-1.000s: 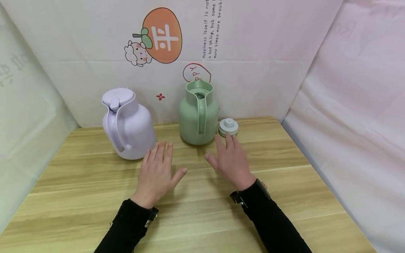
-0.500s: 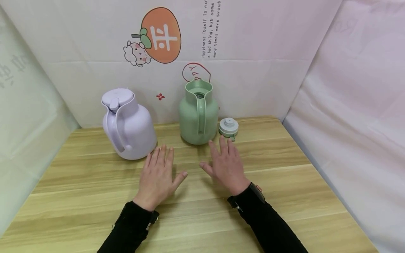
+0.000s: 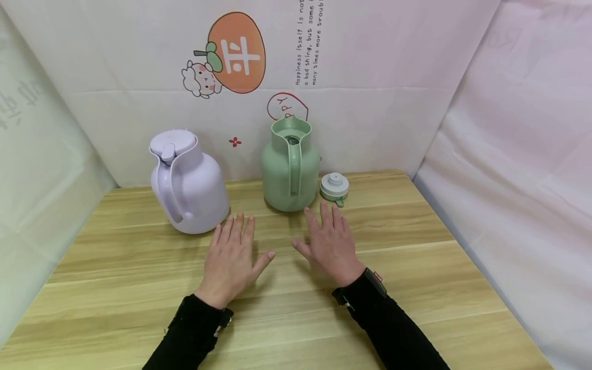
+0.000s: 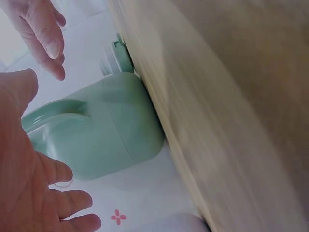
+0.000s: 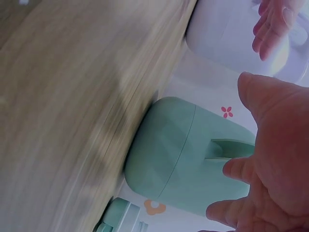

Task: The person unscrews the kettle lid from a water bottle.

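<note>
My left hand (image 3: 228,262) is held palm down over the table, fingers straight and thumb spread, just in front of the lilac jug (image 3: 191,185). That jug stands upright with its lid on. Also palm down, my right hand (image 3: 332,246) has its fingers extended in front of the green jug (image 3: 290,177). Neither hand holds anything. The green jug is upright, its mouth uncovered and its handle toward me. Beside it on the right lies a round grey and green stopper (image 3: 334,186) with a small green tab. In the left wrist view the green jug's handle (image 4: 58,113) shows beyond the left hand.
A wood-grain table (image 3: 277,329) carries everything. White printed cloth (image 3: 379,103) hangs right behind the jugs, and more cloth rises along the left and right sides.
My right hand has drawn back a little toward me and left, uncovering the stopper's green tab. My left hand has shifted slightly back. The jugs stay where they were.
</note>
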Available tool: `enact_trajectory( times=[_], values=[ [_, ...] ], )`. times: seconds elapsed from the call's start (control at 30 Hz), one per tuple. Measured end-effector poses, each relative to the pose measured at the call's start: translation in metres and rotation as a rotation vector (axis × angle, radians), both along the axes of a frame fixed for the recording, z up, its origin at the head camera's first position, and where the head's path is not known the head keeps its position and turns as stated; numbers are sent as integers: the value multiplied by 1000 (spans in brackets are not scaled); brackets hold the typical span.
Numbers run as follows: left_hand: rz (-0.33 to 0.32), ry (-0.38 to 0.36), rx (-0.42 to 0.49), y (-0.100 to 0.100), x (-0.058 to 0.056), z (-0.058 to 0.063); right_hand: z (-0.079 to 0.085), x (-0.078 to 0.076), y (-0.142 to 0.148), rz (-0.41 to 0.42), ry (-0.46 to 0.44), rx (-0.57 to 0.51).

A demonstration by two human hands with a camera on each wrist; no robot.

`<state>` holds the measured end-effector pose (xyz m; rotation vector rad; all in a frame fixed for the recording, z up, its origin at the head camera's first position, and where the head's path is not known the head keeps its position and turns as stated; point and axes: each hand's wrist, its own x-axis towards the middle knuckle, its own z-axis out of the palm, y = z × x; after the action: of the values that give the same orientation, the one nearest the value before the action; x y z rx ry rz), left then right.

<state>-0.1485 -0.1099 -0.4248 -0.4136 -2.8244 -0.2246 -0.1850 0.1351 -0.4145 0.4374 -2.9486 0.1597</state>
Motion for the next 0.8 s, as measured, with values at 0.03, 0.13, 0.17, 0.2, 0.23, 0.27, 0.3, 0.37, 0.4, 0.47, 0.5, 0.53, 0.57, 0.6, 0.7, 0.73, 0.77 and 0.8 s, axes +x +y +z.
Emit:
enact_trajectory(
  times=[0.03, 0.13, 0.17, 0.2, 0.23, 0.27, 0.3, 0.37, 0.4, 0.47, 0.5, 0.53, 0.57, 0.6, 0.7, 0.73, 0.77, 0.8],
  values=[
    [0, 4, 1, 0, 0, 0, 0, 0, 0, -1, -7, 5],
    [-7, 18, 9, -1, 1, 1, 0, 1, -2, 4, -11, 1],
    [-9, 23, 13, -2, 1, 1, 0, 1, -3, 7, -12, 0],
    [-12, 31, 15, -2, 2, 2, 0, 1, -4, 13, -7, -2],
    [-15, 40, 21, -3, 2, 2, 1, 2, -5, 22, 5, -1],
    [-19, 50, 23, -4, 2, 3, 2, 2, -7, 33, 15, -1],
    [-25, 64, 28, -5, 2, 4, 2, 2, -8, 42, 21, -5],
    [-31, 92, 46, -7, 2, 6, 4, 1, -11, 61, 33, -15],
    [-37, 110, 62, -8, 3, 7, 5, 1, -13, 71, 36, -25],
    [-54, 152, 101, -10, 3, 10, 7, 0, -17, 92, 33, -46],
    [-64, 173, 129, -11, 4, 11, 9, 0, -19, 102, 30, -59],
    [-74, 194, 155, -12, 5, 13, 10, 0, -21, 112, 26, -67],
    [-86, 217, 182, -13, 5, 15, 12, -1, -24, 123, 21, -76],
    [-98, 243, 207, -14, 6, 17, 13, -1, -26, 137, 17, -89],
    [-118, 325, 289, -17, 9, 24, 18, -2, -33, 184, -5, -155],
    [-121, 356, 318, -18, 9, 26, 20, -3, -36, 201, -14, -182],
    [-121, 390, 349, -20, 10, 29, 21, -4, -39, 219, -19, -212],
    [-122, 427, 387, -21, 11, 31, 23, -5, -41, 238, -25, -245]
  ],
)
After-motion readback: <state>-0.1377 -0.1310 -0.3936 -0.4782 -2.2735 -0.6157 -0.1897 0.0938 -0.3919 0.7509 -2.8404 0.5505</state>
